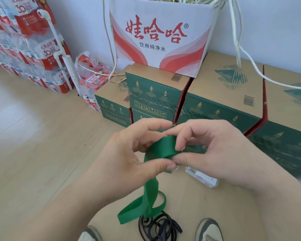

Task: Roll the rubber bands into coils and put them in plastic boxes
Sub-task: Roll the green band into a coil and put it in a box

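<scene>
Left hand (129, 153) and right hand (212, 150) both pinch the green rubber band (165, 146) at its partly rolled end | roll's core hidden by fingers | loose tail hangs, looping above tangled black bands (160, 226) on floor (42, 153) | clear plastic box (202, 179) half hidden behind right hand | shoes (208, 230) cut off by frame bottom

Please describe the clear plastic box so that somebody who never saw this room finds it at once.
Find the big white carton with red characters, standing on the green cartons. Come down to the floor before those cartons, just under the right hand that pinches the green band: the plastic box lies there. It alone is transparent; the cartons are opaque.
</scene>
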Action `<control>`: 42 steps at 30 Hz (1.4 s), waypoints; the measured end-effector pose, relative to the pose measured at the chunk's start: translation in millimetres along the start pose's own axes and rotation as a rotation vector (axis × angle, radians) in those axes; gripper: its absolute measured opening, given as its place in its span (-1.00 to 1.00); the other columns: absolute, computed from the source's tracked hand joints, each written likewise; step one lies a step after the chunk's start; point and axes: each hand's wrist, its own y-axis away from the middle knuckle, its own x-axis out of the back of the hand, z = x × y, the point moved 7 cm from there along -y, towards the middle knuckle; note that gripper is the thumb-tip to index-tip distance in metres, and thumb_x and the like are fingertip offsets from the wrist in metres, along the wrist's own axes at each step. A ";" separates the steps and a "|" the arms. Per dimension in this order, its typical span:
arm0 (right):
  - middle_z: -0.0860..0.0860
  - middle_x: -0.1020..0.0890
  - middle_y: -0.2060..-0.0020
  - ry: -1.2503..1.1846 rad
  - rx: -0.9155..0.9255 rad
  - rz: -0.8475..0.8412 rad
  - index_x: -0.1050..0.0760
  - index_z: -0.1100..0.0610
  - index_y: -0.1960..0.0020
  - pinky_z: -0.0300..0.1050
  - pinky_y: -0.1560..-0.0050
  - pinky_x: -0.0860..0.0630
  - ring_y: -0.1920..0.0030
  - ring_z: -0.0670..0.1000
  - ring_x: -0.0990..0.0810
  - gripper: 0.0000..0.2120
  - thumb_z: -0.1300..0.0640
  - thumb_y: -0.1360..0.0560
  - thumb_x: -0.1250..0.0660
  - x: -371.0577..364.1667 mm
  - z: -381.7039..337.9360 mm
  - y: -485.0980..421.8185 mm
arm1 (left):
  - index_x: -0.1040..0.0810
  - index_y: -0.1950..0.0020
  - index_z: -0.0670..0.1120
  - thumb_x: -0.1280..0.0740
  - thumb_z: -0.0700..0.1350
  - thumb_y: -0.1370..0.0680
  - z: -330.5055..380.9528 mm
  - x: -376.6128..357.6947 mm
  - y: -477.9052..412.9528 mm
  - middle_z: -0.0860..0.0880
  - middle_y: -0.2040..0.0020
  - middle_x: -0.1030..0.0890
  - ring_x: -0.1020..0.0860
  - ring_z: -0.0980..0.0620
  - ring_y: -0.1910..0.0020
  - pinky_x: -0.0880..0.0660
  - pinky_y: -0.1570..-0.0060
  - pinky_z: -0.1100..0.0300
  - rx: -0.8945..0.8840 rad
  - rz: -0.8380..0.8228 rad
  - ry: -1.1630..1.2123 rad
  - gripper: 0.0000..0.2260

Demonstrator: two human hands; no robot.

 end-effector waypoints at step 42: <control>-0.03 -0.76 0.17 -0.013 -0.151 -0.102 -0.67 -0.07 0.03 0.15 0.00 -0.70 0.15 0.04 -0.76 -0.72 0.15 -0.33 -0.64 -9.6 11.4 -2.3 | -0.48 -0.24 0.10 -0.50 -0.21 -0.41 -44.8 -22.5 4.0 0.19 -0.05 -0.61 -0.59 0.17 -0.11 -0.54 -0.20 0.14 0.119 -0.172 -0.193 -0.53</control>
